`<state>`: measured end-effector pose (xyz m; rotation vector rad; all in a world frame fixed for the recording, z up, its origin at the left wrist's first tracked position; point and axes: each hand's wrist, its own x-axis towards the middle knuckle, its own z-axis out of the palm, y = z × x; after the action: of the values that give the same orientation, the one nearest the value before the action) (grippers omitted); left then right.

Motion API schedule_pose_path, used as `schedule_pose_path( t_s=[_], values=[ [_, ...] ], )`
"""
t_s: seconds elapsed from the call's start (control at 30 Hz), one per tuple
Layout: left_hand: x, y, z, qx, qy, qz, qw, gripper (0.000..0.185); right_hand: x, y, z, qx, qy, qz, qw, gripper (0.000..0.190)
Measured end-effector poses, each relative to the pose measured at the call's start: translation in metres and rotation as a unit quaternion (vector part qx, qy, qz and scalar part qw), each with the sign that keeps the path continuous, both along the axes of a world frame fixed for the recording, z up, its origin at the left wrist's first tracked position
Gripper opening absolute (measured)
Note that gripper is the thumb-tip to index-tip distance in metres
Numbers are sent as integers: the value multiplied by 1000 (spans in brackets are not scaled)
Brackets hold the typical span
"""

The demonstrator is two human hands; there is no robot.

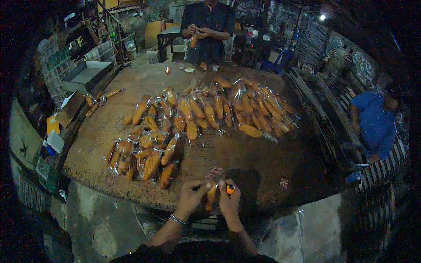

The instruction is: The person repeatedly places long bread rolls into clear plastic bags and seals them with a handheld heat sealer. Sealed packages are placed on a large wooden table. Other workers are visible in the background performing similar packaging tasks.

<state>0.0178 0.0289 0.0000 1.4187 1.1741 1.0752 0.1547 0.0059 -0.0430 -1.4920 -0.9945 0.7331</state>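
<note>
At the near edge of the wooden table [197,161], a long bread roll in a clear plastic bag [211,200] hangs between my hands. The fingertips of my left hand [192,197] pinch the top of the bag. My right hand [229,202] meets the same bag top with thumb and finger. It also grips a small orange object with a dark end [230,189], which looks like a lighter. Just beyond my fingers lie small printed labels [215,171]. Bagged rolls are heaped to the left front [151,164], and a larger spread of rolls [210,111] covers the middle.
Across the table a person [207,33] handles a roll. Another person in blue [375,121] is at the right. A grey tray [90,74] and an open cardboard box [69,110] stand along the left side. More printed labels [284,183] lie at the right.
</note>
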Motion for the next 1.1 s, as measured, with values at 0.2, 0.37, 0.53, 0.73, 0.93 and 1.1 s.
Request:
schedule_pose_path(
  t_s=[0.2,0.37,0.53,0.73,0.93,1.1],
  values=[
    [5,-10,-5,59,2,-28,998,17,-3,1,-18,-33,21,5,999,24],
    [18,-14,2,-154,-296,52,941,12,-15,1,-1,25,192,-4,981,15],
    [22,-13,-4,-95,-275,39,956,12,-12,-11,19,229,-111,88,963,13],
    [14,-12,-12,-99,-100,-34,989,20,-13,-9,13,254,81,13,964,12],
    [16,-5,-18,-93,-12,-95,991,31,-15,-12,27,157,280,21,947,11],
    [18,-3,-25,-80,-122,-21,989,27,-6,-11,28,31,53,-8,998,16]
  ],
)
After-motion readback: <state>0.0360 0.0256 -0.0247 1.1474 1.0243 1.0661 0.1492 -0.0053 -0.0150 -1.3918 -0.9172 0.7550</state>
